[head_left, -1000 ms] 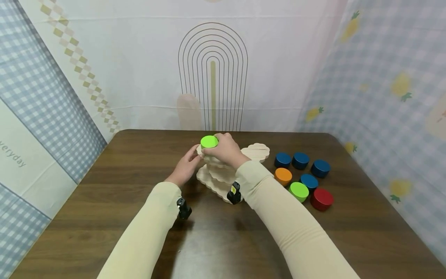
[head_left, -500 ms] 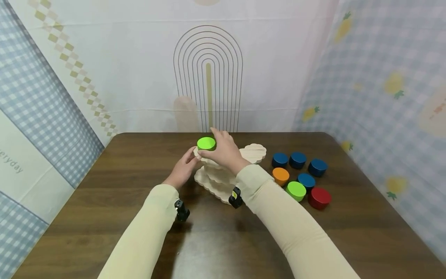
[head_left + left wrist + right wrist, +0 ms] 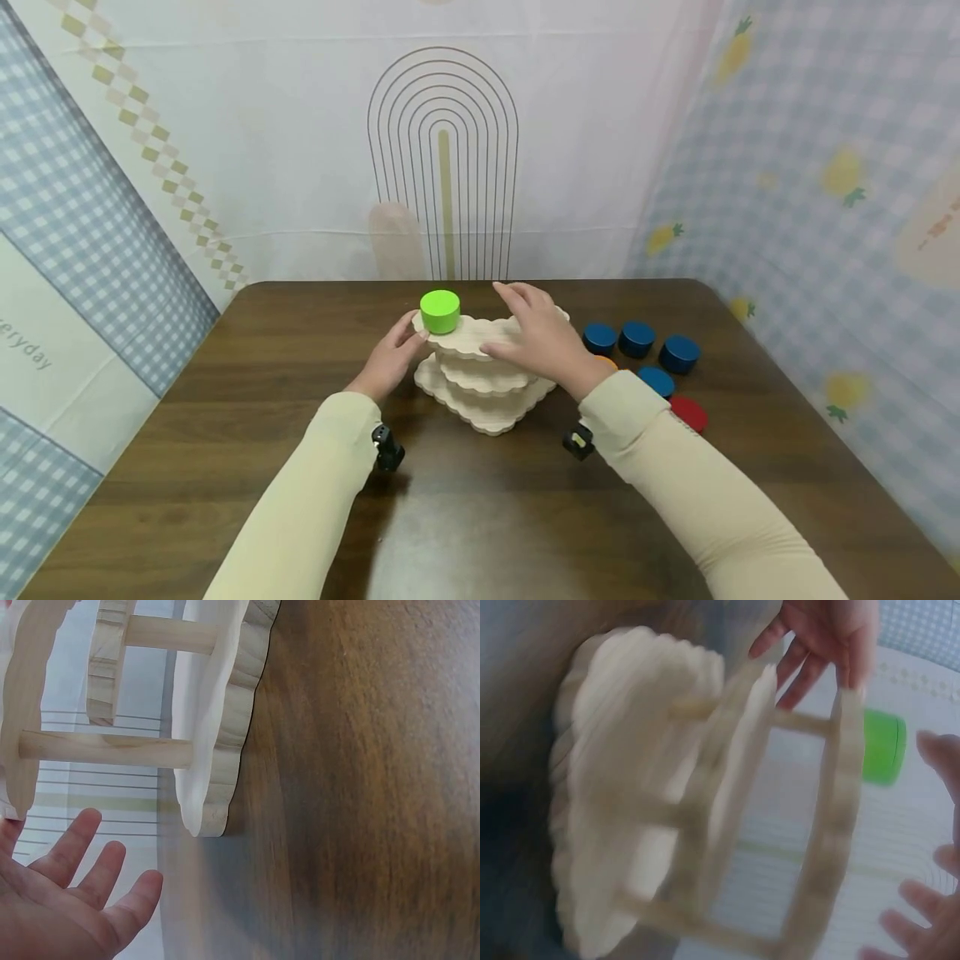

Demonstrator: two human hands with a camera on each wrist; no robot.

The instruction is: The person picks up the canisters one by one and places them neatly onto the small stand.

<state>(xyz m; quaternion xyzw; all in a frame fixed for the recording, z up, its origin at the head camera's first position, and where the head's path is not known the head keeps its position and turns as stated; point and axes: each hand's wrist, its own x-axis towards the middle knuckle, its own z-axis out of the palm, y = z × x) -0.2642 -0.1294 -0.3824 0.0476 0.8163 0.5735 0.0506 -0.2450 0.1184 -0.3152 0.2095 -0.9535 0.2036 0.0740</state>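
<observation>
The green block [image 3: 440,312] sits atop the left end of the wooden stand [image 3: 486,410]; the right hand [image 3: 546,337], fingers spread, is apart from it; the left hand [image 3: 390,360] touches that end, whether pinching cannot be told.

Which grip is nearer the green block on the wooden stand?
Left. The left grip is close beside the green block, at the left end of the wooden stand; the right grip is farther off, to the block's right.
</observation>
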